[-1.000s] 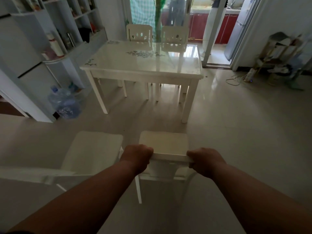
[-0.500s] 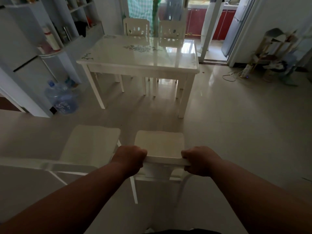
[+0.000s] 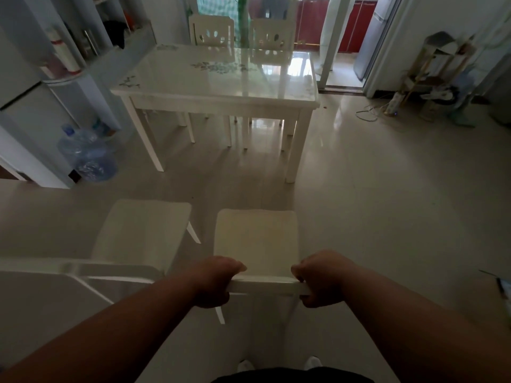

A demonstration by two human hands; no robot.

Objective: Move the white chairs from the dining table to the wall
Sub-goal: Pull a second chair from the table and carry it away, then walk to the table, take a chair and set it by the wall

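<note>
Chair [image 3: 255, 239] gripped by its top rail, clear of the dining table [image 3: 221, 76].
Left hand [image 3: 214, 283] and right hand [image 3: 322, 277] are closed around the rail ends, probably for steering beside the second chair [image 3: 143, 230].

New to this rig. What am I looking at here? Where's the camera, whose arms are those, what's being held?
No robot here: a person wears one wide-angle camera on the head, looking forward and down, so the two bare arms at the bottom are theirs. The left hand and right hand each grip an end of the top rail of a white chair, seen from behind its backrest. A second white chair stands just to its left. Further ahead is the white dining table; its glossy top shows only a floral print and reflections. Two more chairs sit at its far side. A blue water jug stands on the floor at left, by the shelving.
</note>
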